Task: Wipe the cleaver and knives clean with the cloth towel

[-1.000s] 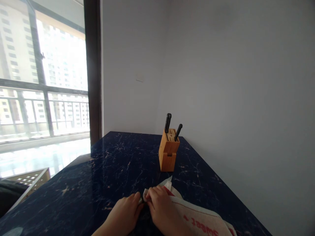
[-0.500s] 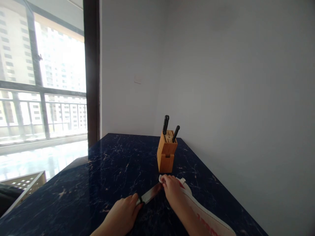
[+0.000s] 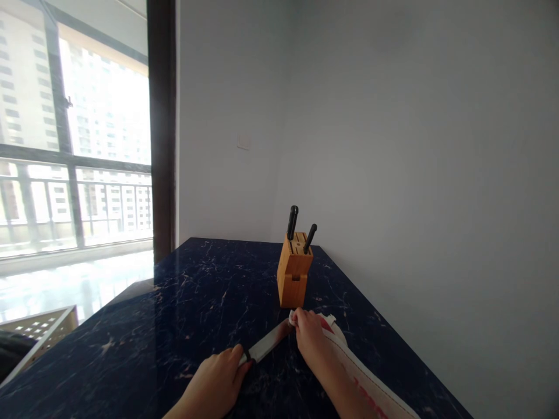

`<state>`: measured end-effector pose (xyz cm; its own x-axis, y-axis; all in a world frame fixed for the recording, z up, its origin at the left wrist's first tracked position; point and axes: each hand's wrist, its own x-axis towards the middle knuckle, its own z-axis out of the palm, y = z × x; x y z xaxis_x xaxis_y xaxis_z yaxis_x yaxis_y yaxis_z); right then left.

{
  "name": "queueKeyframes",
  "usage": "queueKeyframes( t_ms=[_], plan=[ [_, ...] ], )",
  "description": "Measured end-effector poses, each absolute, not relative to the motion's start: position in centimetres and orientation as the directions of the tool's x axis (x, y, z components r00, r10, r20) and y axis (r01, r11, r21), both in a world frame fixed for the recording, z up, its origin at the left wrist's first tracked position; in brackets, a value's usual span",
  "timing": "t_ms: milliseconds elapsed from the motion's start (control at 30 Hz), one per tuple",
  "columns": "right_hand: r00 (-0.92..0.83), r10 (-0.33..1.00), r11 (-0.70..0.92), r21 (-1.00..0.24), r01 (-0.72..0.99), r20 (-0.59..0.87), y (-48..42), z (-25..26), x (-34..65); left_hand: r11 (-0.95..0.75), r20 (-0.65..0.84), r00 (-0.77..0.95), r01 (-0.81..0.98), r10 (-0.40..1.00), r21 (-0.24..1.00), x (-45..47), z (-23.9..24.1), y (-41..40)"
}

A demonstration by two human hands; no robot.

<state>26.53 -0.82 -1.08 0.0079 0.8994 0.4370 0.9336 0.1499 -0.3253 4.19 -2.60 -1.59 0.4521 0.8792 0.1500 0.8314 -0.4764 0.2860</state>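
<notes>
Your left hand (image 3: pixel 216 378), in front of the knife block and off to its left, has its fingers curled round the handle of a knife (image 3: pixel 269 344). The blade slants away over the worktop (image 3: pixel 209 308) towards the block's foot. Your right hand (image 3: pixel 309 333), close before the block and slightly to its right, has its fingers pinched narrow on a white cloth (image 3: pixel 364 372) with red lettering, right at the blade's tip; the cloth trails back towards you beside your forearm. Well left of the block, past the worktop's edge, is a pale box with a perforated side (image 3: pixel 48 329); something dark shows at it, too cut off to identify. The wooden knife block (image 3: pixel 292 285) stands upright, two black-handled knives (image 3: pixel 293 223) in its slots, one tall on the left, one lower on the right. Behind it rises the grey wall (image 3: pixel 371 145).
</notes>
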Motion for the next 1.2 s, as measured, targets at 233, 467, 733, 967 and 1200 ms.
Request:
queueKeyframes(
  t_ms=[233, 467, 733, 967, 1200],
  plan=[
    [-0.230, 0.894, 0.368, -0.339, 0.866, 0.385, -3.1, -0.6, 22.8, -0.479, 0.144, 0.457, 0.826, 0.878, 0.297, 4.1, -1.9, -2.3],
    [-0.324, 0.847, 0.494, -0.397, 0.774, 0.421, -4.6, -0.5, 20.9, -0.495, 0.144, 0.474, 0.817, 0.869, 0.296, 4.2, -2.1, -2.1],
    [-0.221, 0.871, 0.444, -0.509, 0.738, 0.440, -4.0, -0.7, 20.4, -0.482, 0.113, 0.470, 0.828, 0.875, 0.287, 4.4, -1.5, -2.4],
    [-0.202, 0.873, 0.442, -0.543, 0.714, 0.444, -4.5, -1.7, 19.8, -0.492, 0.109, 0.482, 0.826, 0.870, 0.275, 4.3, -1.4, -2.5],
    [-0.141, 0.860, 0.419, -0.520, 0.744, 0.491, -4.8, -1.1, 19.1, -0.549, 0.119, 0.541, 0.776, 0.832, 0.310, 4.6, -1.0, -3.2]
  ],
)
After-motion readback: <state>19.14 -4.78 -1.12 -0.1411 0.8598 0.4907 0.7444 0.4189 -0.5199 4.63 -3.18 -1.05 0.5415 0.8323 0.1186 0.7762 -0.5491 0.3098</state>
